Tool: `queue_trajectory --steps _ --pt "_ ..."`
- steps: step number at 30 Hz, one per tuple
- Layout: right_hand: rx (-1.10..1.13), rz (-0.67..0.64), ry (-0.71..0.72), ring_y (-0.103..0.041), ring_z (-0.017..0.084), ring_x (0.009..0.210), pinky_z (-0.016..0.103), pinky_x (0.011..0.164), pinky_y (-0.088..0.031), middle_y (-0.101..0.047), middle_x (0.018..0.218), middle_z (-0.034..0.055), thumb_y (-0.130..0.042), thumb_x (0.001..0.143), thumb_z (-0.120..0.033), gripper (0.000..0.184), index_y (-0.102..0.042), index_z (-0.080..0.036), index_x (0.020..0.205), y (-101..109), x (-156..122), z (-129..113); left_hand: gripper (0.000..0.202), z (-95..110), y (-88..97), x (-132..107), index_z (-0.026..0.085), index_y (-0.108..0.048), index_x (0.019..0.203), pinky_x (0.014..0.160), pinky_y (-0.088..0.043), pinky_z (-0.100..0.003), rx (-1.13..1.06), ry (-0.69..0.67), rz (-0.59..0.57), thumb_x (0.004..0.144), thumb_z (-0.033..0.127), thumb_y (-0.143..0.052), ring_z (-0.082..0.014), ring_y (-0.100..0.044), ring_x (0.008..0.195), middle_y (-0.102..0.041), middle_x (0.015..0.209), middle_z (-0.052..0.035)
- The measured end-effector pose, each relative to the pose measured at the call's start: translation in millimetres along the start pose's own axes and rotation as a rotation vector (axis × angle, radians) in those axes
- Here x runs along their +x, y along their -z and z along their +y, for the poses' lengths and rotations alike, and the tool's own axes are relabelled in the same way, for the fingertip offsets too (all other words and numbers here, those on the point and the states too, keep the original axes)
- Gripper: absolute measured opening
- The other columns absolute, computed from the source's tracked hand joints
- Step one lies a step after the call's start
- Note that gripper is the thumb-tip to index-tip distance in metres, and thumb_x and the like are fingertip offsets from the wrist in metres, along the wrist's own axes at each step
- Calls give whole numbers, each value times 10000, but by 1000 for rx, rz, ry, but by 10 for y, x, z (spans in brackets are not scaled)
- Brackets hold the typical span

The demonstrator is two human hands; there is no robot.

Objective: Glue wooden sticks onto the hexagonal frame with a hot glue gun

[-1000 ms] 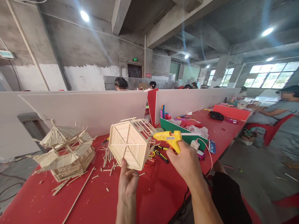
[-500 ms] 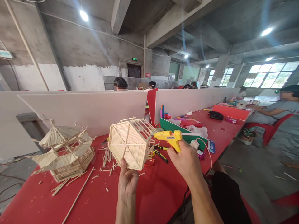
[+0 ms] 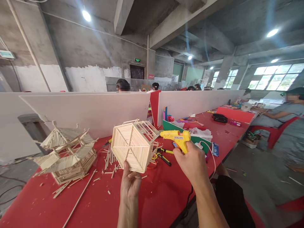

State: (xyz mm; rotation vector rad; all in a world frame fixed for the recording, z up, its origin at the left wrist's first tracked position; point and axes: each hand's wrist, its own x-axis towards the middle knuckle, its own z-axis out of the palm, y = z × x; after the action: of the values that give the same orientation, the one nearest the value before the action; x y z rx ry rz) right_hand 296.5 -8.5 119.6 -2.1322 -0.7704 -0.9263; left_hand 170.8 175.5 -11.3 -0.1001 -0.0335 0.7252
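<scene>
My left hand (image 3: 130, 183) grips the lower edge of a hexagonal wooden stick model (image 3: 129, 147), thumb on its flat slatted face. The model is held tilted above the table, its open frame of sticks pointing away to the right. My right hand (image 3: 191, 161) is closed round the handle of a yellow hot glue gun (image 3: 177, 136). A clear glue stick (image 3: 201, 136) sticks out of the gun's back. The nozzle points left, close to the right side of the stick frame; whether it touches cannot be made out.
A pagoda-like stick model (image 3: 68, 152) stands at the left on the red table (image 3: 95, 205). Loose sticks (image 3: 110, 158) and yellow-black pliers (image 3: 163, 158) lie behind the held model. White partitions (image 3: 95, 110) line the back. A person (image 3: 282, 107) sits at the far right.
The glue gun and my right hand have shifted slightly right, away from the stick frame. My left hand and the hexagonal model have barely moved.
</scene>
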Motion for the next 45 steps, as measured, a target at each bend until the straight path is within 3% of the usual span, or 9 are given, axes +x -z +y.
queue_trajectory --steps 5,13,21,27,33,36,40,45 --pt "16 -20 42 -586 194 608 290 580 -384 -667 687 60 -500 779 -309 190 -625 -178 837 -17 -1 -4 465 4 5 -2 137 -701 1058 383 -431 0 27 -4 11 1050 237 -247 -57 -712 621 -772 982 -107" --pt "4 -52 42 -589 198 620 295 588 -385 -665 696 62 -498 791 -306 200 -635 -176 856 -33 -22 -5 374 -45 -71 -50 195 -628 1218 384 -417 7 65 -42 63 1044 218 -297 -55 -713 630 -767 960 -88" --pt "7 -100 43 -579 179 608 291 583 -358 -670 716 52 -479 820 -301 190 -621 -180 855 -54 -48 -13 301 -127 -302 -126 155 -655 1074 335 -388 -3 72 -111 269 1035 207 -361 -27 -669 540 -761 906 -53" --pt "-69 -115 52 -604 183 649 293 588 -340 -687 768 40 -512 820 -289 189 -628 -180 922 -53 -63 -19 286 -176 -379 -157 159 -649 1017 308 -377 -17 130 -169 287 1032 171 -364 -13 -636 478 -751 838 -12" --pt "-122 -75 95 -631 197 673 294 570 -339 -702 775 52 -532 836 -290 222 -646 -174 988 -43 -75 -17 280 -195 -393 -163 163 -620 1089 302 -372 -22 172 -197 302 1031 144 -346 -23 -649 492 -744 807 -4" --pt "-66 -69 100 -639 198 671 294 584 -365 -702 766 51 -547 872 -360 225 -647 -183 967 -40 -77 -5 291 -189 -382 -161 168 -605 1134 301 -370 -23 168 -186 281 1037 156 -331 -25 -652 501 -743 814 -7" --pt "106 -56 70 -656 200 725 286 627 -415 -705 818 71 -543 901 -520 361 -647 -180 964 -12 -56 -10 299 -197 -404 -169 171 -609 1134 305 -366 -20 162 -177 296 1039 161 -326 -23 -649 493 -746 820 -15" --pt "262 -12 -34 -639 182 679 263 590 -407 -694 765 63 -545 890 -579 394 -616 -192 874 95 101 -52 295 -228 -439 -179 165 -615 1090 284 -358 -30 191 -206 315 1027 122 -330 -27 -638 468 -749 822 -11"
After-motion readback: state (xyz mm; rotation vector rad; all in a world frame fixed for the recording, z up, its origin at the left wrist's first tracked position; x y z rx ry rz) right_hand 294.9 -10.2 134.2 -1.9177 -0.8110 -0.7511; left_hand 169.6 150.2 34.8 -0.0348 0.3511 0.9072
